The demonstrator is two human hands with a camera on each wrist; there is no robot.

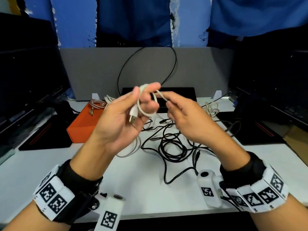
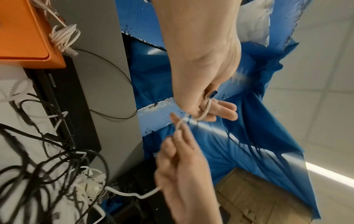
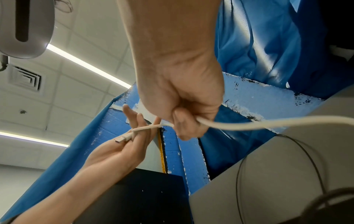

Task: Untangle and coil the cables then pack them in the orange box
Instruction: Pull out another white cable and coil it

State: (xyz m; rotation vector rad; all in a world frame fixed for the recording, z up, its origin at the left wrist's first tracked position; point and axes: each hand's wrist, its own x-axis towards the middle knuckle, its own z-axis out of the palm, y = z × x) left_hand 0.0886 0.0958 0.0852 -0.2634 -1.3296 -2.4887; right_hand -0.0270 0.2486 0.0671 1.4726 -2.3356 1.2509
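I am holding the white cable (image 1: pixel 146 104) up above the table (image 1: pixel 50 164), and I am winding it around the fingers of my left hand (image 1: pixel 123 117). This hand is half open: the fingers are mostly straight, the cable is looping over 2 of them, and the thumb is pressing it in place. The USB plug (image 1: pixel 132 118) is hanging down across the palm. My right hand (image 1: pixel 183 117) is closed around the free part of the cable, pinching it between thumb and fingers, and it is feeding the cable toward the left.

To do this step well, I think I should be keeping each turn the same size and laying it next to the last one, not across it. The right hand should be letting the cable slide with a light pull only, because its tail is running down toward the tangle of black cables (image 1: pixel 173 147) and may catch there.

The orange box (image 1: pixel 83 124) is standing at the left on the table, and it is already carrying a braided cable (image 1: pixel 97 104) and 1 white bundle (image 1: pixel 109 99). Another white bundle (image 1: pixel 211 109) is lying at the right, well apart.
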